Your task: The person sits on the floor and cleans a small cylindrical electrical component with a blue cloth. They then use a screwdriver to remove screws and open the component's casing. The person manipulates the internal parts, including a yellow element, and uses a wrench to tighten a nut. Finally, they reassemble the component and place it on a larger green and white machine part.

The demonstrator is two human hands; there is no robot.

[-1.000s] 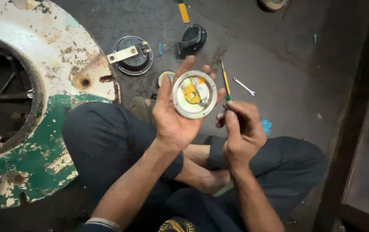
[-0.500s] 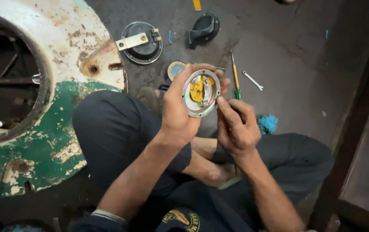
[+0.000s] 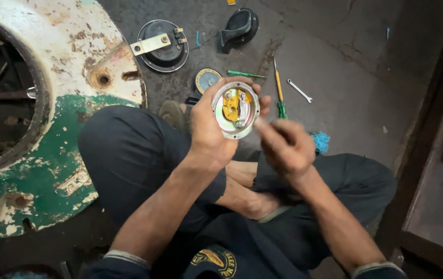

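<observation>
the left hand (image 3: 208, 129) grips a round metal disc (image 3: 236, 109) by its rim, fingers closed around it, open face up, above the crossed legs. the right hand (image 3: 283, 147) is blurred just beside the disc; whether its fingers are closed cannot be told. a screwdriver (image 3: 279, 93) and a wrench (image 3: 300, 90) lie on the floor (image 3: 345, 77).

I note the round housing (image 3: 235, 109) is shiny bare metal; its yellow insert looks plastic. Floor (image 3: 345, 77) rough, matt concrete; panel (image 3: 51, 46) chipped, rusty paint.
</observation>
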